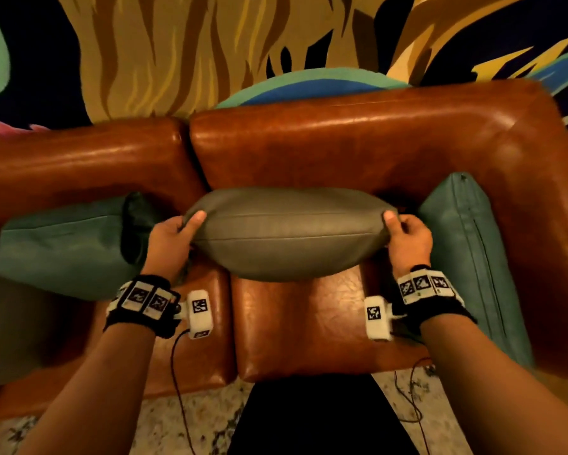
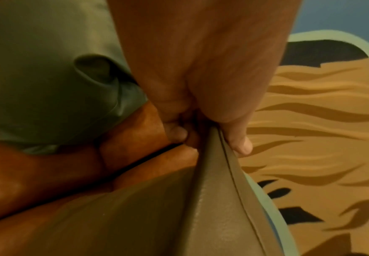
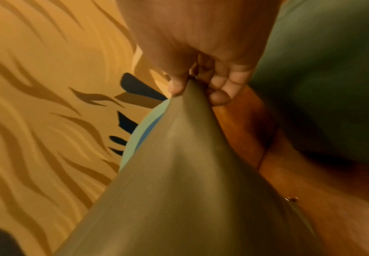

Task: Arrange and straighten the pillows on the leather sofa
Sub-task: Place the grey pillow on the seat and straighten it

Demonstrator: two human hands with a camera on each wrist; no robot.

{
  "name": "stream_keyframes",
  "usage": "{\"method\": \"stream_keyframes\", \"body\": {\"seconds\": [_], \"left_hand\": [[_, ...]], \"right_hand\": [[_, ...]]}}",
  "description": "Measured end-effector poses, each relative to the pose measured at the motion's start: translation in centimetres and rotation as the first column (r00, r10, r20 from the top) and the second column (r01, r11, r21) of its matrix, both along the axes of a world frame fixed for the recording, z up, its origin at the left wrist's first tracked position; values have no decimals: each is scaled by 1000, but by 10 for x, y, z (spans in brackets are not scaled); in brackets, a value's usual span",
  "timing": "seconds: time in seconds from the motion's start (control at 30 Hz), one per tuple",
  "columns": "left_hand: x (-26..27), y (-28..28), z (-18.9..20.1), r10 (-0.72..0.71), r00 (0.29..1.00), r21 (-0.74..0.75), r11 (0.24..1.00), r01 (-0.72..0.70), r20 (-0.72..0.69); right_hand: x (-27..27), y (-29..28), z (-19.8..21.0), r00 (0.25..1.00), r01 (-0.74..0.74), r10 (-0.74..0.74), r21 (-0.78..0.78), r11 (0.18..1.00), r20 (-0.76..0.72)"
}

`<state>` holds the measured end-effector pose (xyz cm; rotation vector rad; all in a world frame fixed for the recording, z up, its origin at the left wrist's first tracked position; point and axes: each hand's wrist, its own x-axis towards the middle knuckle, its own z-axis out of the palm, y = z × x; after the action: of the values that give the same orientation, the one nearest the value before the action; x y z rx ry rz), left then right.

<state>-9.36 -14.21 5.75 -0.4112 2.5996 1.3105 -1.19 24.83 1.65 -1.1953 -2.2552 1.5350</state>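
Observation:
A grey-olive leather pillow [image 1: 289,234] stands on edge against the back cushion of the brown leather sofa [image 1: 341,142], over the right seat. My left hand [image 1: 174,231] pinches its left top corner, thumb on the front face. My right hand [image 1: 404,231] pinches its right top corner. The left wrist view shows the pillow's seam [image 2: 227,190] running down from my thumb [image 2: 240,143]. In the right wrist view the pillow's corner [image 3: 185,107] is squeezed between thumb and curled fingers [image 3: 220,97]. A teal pillow [image 1: 66,244] lies at the left; another teal pillow [image 1: 473,257] leans on the right armrest.
A dark green cushion end [image 1: 138,224] pokes out just left of my left hand. A painted mural [image 1: 210,54] covers the wall behind the sofa. Speckled floor [image 1: 210,421] and thin cables [image 1: 177,372] run below the seat's front edge. My dark clothing [image 1: 315,418] fills the bottom centre.

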Motion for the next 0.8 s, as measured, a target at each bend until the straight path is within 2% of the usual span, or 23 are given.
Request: {"method": "stream_keyframes", "body": {"seconds": [0.1, 0.17, 0.23, 0.3, 0.37, 0.43, 0.5, 0.53, 0.6, 0.67, 0.73, 0.77, 0.8], "left_hand": [[20, -13, -9, 11, 989, 187, 982, -40, 150], [38, -28, -25, -98, 943, 185, 982, 39, 317], [60, -48, -44, -279, 855, 48, 957, 288, 437], [78, -62, -62, -339, 792, -117, 884, 453, 507], [84, -68, -73, -337, 775, -126, 875, 467, 534], [78, -57, -73, -372, 752, -75, 871, 485, 544], [71, -31, -75, -354, 790, 65, 925, 373, 500], [69, -14, -75, -328, 807, 140, 944, 298, 491], [65, 24, -77, -317, 819, 291, 937, 192, 478], [63, 56, -83, -344, 797, 375, 913, 161, 496], [62, 76, -91, -377, 779, 393, 901, 184, 501], [61, 82, -98, -394, 770, 390, 898, 204, 503], [60, 87, -103, -419, 746, 383, 893, 235, 518]], "right_hand": [[-22, 2, 29, 997, -39, 42, 46, 998, -63], [-37, -7, 55, 984, -125, 135, 87, 988, -118], [-44, -25, 83, 946, -249, 275, 162, 955, -170], [-38, -50, 108, 880, -366, 422, 256, 895, -216], [-19, -81, 124, 769, -481, 590, 384, 788, -247], [8, -108, 121, 585, -649, 785, 463, 604, -204], [44, -129, 96, 410, -786, 909, 478, 392, -72], [64, -136, 80, 353, -824, 936, 468, 318, -15], [102, -141, 42, 278, -889, 957, 399, 223, 86], [131, -134, 6, 246, -933, 950, 313, 178, 191], [149, -118, -17, 252, -947, 938, 261, 188, 238], [153, -108, -22, 287, -942, 934, 241, 234, 211], [153, -97, -19, 380, -917, 906, 207, 342, 186]]}}
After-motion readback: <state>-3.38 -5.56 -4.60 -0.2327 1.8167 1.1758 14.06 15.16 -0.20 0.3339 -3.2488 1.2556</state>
